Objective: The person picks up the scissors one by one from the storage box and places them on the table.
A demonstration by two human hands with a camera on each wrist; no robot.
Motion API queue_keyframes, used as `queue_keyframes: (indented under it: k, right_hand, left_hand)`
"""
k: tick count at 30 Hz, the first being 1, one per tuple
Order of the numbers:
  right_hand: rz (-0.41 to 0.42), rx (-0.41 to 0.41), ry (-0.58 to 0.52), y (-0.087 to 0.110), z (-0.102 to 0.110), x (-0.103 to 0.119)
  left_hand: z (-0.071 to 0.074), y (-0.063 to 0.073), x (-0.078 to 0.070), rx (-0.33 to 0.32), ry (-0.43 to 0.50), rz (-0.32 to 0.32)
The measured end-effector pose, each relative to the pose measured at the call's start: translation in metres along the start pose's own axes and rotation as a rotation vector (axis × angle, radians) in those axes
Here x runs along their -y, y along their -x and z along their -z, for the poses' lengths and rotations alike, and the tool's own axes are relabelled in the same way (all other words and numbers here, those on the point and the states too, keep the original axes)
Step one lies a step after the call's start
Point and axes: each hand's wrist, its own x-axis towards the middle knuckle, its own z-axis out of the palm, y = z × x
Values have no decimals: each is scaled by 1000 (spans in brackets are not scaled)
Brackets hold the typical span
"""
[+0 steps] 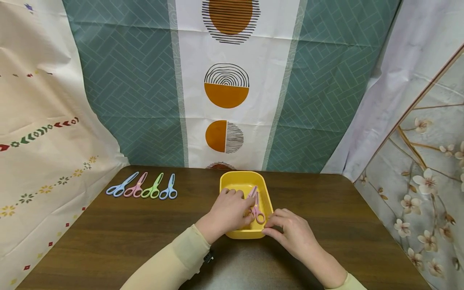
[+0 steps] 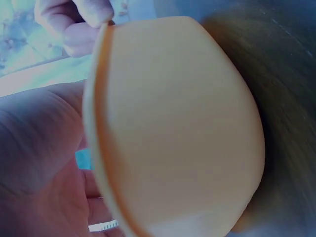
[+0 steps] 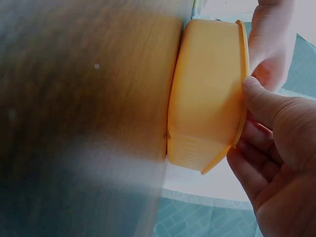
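A yellow tray (image 1: 268, 197) stands on the table with pink scissors (image 1: 260, 218) inside it, partly covered by fingers. Lilac blades (image 1: 252, 192) show beside them; I cannot tell whether they belong to a second pair. My left hand (image 1: 227, 211) reaches over the tray's left side, its fingers down among the scissors. Its fingertips are partly hidden, so a hold on the scissors is unclear. At the near right corner my right hand (image 1: 291, 231) pinches the rim, its thumb (image 3: 264, 98) on the outer side in the right wrist view. The tray's outer wall (image 2: 177, 123) fills the left wrist view.
Several scissors lie in a row at the table's far left: blue scissors (image 1: 117, 189), pink scissors (image 1: 133, 191), green scissors (image 1: 150, 191) and another blue pair (image 1: 168, 193). Patterned cloths hang behind and beside the dark wooden table (image 1: 108, 237).
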Motion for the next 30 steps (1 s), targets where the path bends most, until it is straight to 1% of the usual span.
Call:
queue_keyframes:
  k: [6, 12, 17, 22, 28, 30]
  right_hand:
    - [-6, -3, 3, 0, 0, 1]
    - [-16, 4, -4, -1, 1, 2]
    - [-13, 6, -3, -1, 1, 2]
    - [-18, 8, 2, 0, 2, 3]
    - [-31, 20, -1, -1, 1, 3]
    - [-32, 21, -3, -1, 1, 3]
  left_hand:
    - [10, 13, 3, -48, 8, 31]
    - [17, 28, 11, -95, -6, 28]
    - [21, 37, 18, -111, -1, 40]
    - [21, 43, 24, -130, 0, 37]
    - [20, 50, 32, -112, 10, 65]
    - [19, 53, 36, -117, 4, 68]
